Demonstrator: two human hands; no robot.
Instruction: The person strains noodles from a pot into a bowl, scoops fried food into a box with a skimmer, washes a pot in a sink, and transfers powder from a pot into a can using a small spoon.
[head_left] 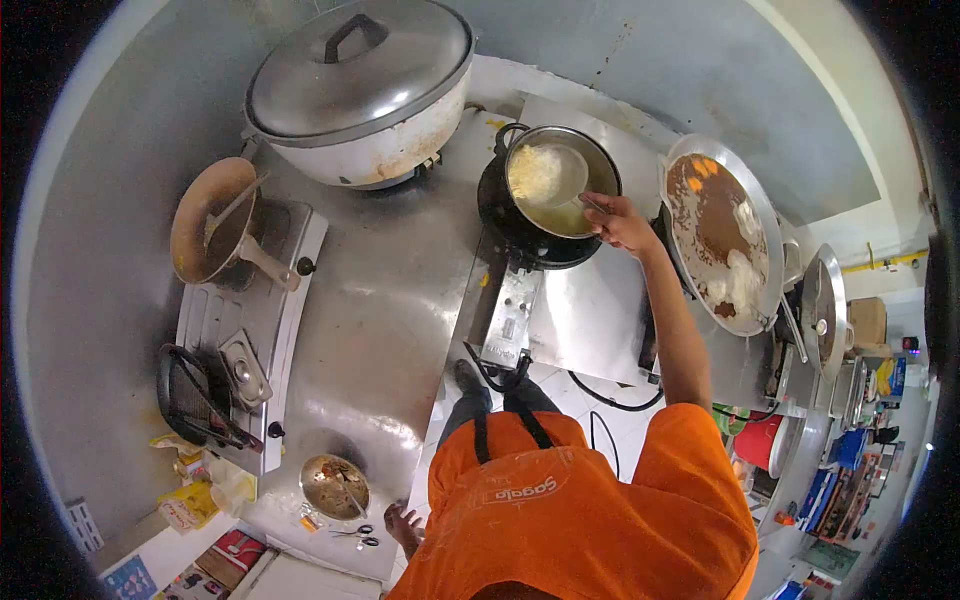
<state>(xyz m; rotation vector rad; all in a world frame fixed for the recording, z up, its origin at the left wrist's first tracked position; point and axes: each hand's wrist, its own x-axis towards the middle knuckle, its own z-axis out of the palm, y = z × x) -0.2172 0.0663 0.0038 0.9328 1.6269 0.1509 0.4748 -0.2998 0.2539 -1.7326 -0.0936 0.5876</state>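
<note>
My right hand (622, 226) is closed round the handle of a round strainer (572, 178), which sits inside a dark pot (540, 252) on a burner. Pale yellow food (535, 173) lies in the strainer, with yellowish liquid below it. Low in the view, my left hand (403, 527) hangs by the counter's edge with its fingers apart and nothing in them. Nearest to it are a pair of scissors (368, 541) and a metal bowl (322, 487) of brown food with a utensil in it.
A large lidded cooker (390, 150) stands at the back left. On the left stove (300, 265) is a tan pan (195, 225). To the right, a wide pan (735, 312) holds brown liquid and frying pieces; a covered pan (826, 290) is beyond it.
</note>
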